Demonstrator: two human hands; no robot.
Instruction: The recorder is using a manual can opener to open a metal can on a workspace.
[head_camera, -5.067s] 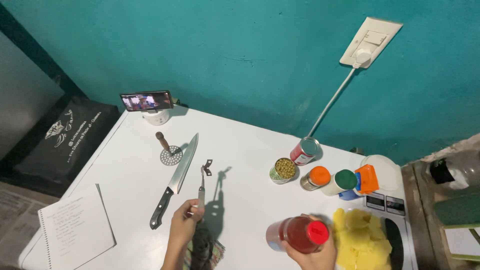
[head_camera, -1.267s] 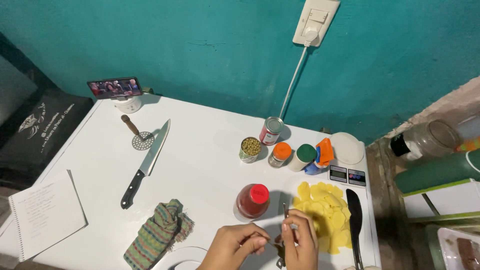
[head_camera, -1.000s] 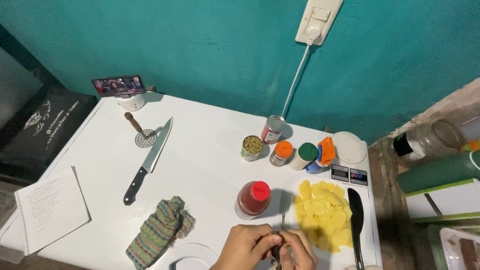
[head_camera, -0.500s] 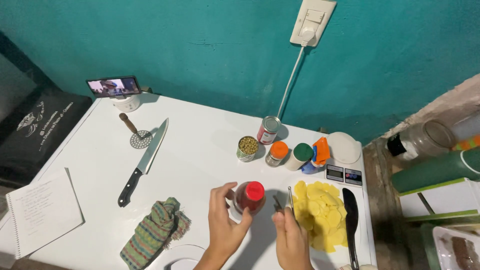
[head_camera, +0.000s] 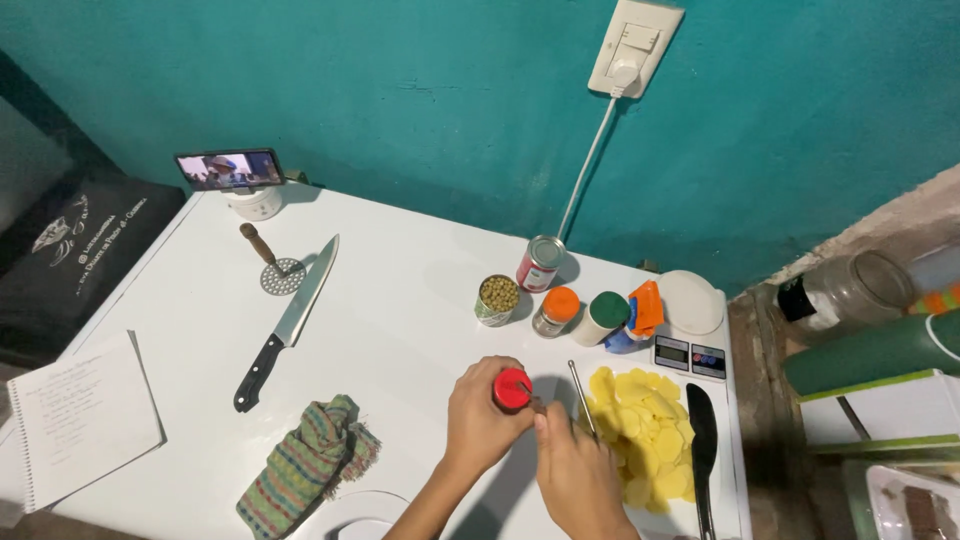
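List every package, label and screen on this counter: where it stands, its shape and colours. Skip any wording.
Phone: back left corner, propped sideways, screen lit.
Red-labelled tin: by the wall, closed, cylindrical.
Open tin: left of the spice jars, green peas inside.
Orange-capped jar and green-capped jar: side by side, small.
Kitchen scale: right edge, white, dark display.
Red-capped jar: front, held by the left hand.

Both forearms are bare, with no sleeves, rings or watch showing.
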